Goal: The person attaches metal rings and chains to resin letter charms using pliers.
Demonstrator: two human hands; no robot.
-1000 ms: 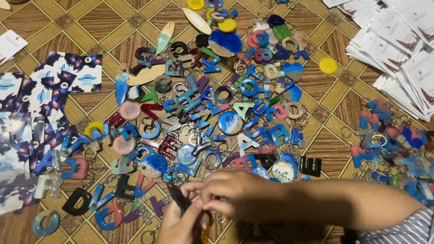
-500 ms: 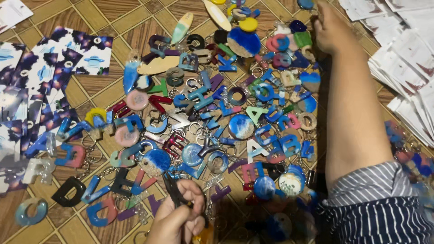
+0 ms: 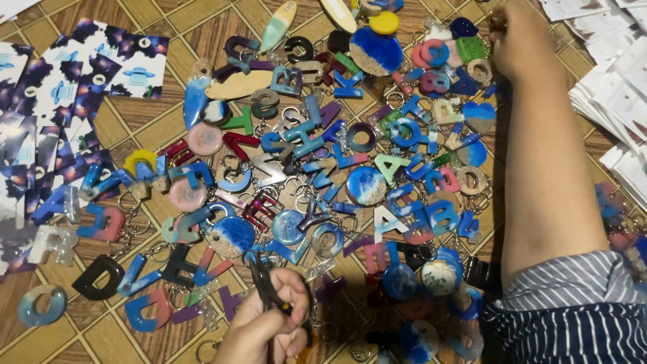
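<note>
From the head camera, the right hand (image 3: 522, 40) has moved. One second ago it was down low by the left hand. Now the arm is stretched far up to the top of the pile of letter keychains (image 3: 350, 168). Its fingers rest at the top edge of the pile. I cannot tell if it holds anything.

The left hand (image 3: 266, 323) has stayed at the bottom. It is wrapped tight around the black pliers (image 3: 264, 286). The pliers are thin and dark, and their tip points up at the keychains just beside a round blue one (image 3: 232, 234).

The keychains are shiny letters and circles in blue, pink, purple and black, spread on a woven mat (image 3: 121, 337). Space-picture cards (image 3: 74, 87) lie on the left. White cards (image 3: 617, 87) lie on the right.
</note>
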